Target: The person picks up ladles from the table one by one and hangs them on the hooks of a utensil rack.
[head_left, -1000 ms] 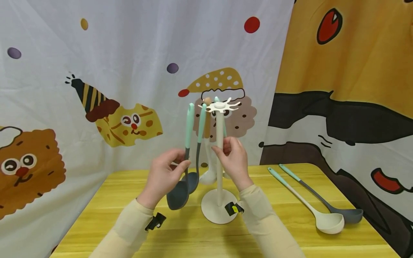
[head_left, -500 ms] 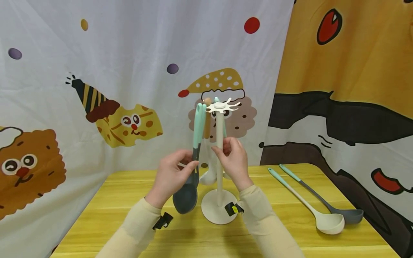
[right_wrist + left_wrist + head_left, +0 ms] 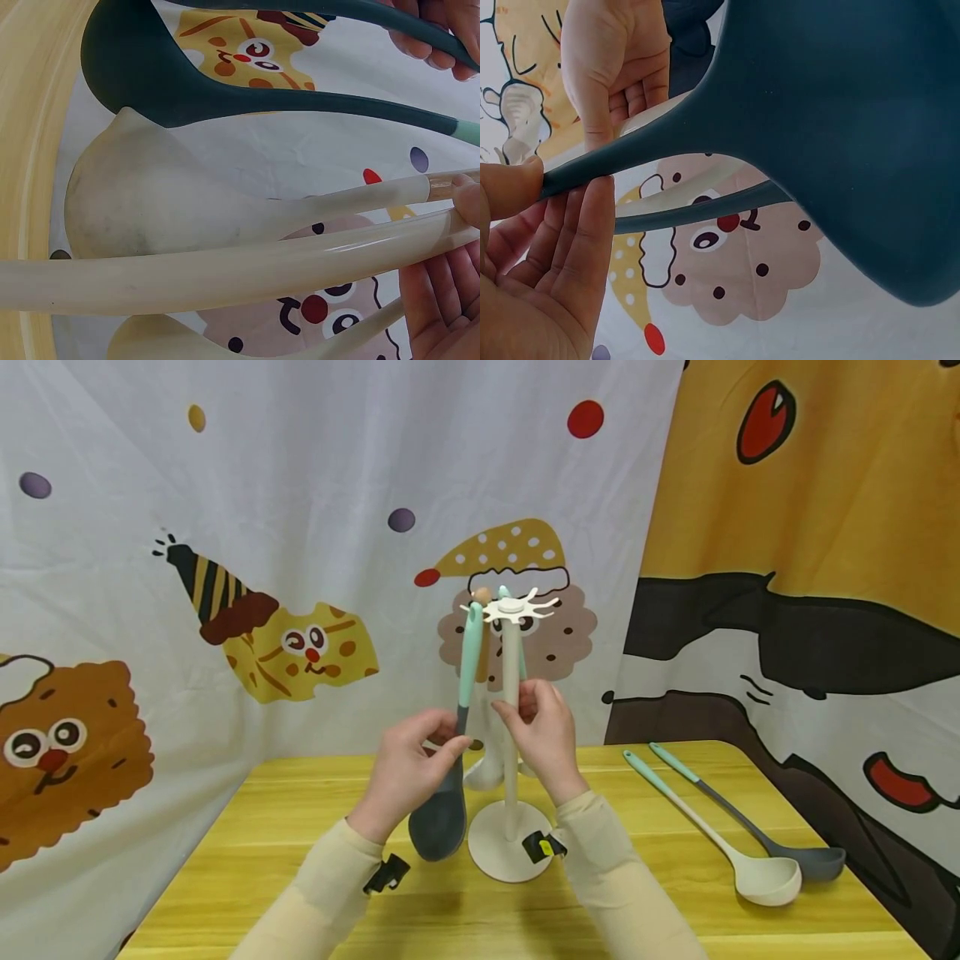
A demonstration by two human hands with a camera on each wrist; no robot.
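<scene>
My left hand [image 3: 408, 764] pinches the dark shaft of a spoon [image 3: 438, 827] with a mint handle. This spoon stands nearly upright, its handle top by the hooks on the left of a white utensil stand [image 3: 510, 777]. Whether it touches a hook, I cannot tell. My right hand [image 3: 547, 727] holds the stand's pole between thumb and fingers. A dark ladle [image 3: 135, 67] hangs beside the spoon, mostly hidden behind it in the head view. Farther back hangs a pale utensil with a wooden handle [image 3: 483, 656], plus another mint-handled one [image 3: 522, 656].
On the right of the wooden table [image 3: 300, 827] lie a white ladle [image 3: 765, 877] and a dark ladle [image 3: 813, 862], both mint-handled. A patterned cloth [image 3: 322, 468] hangs behind the table.
My left hand has moved right with the spoon, bringing its handle from apart to in front of the hanging dark ladle's handle. My right hand has stayed on the pole.
</scene>
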